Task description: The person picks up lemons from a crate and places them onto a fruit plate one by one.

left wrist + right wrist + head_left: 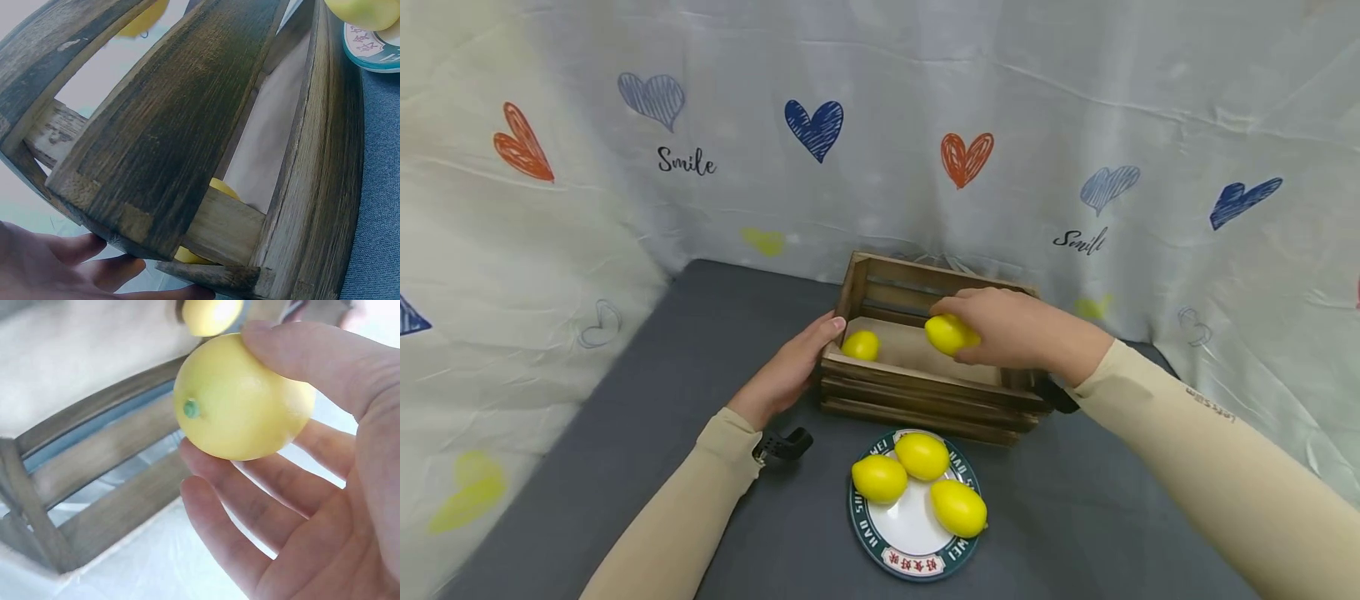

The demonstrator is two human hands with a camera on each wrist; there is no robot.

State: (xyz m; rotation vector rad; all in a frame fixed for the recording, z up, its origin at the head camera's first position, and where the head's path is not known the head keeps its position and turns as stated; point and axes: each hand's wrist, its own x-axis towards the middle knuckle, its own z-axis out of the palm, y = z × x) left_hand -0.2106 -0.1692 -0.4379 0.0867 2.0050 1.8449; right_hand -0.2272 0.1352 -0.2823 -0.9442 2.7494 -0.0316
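A yellow lemon (950, 334) is in my right hand (1011, 329), pinched between thumb and fingers over the inside of a slatted wooden crate (917, 400). The right wrist view shows the small green stem end of this lemon (244, 400). Inside the crate, at its left end, lies another lemon (861, 345). My left hand (790, 367) rests against the crate's left end, a fingertip at the rim. From the left wrist view, its fingers (112, 269) stretch along the outside of the slats.
In front of the crate, a round plate (913, 565) with a green lettered rim bears three lemons (922, 456). Everything stands on a dark grey tabletop (737, 317). Close behind the crate hangs a white curtain (880, 208) printed with hearts.
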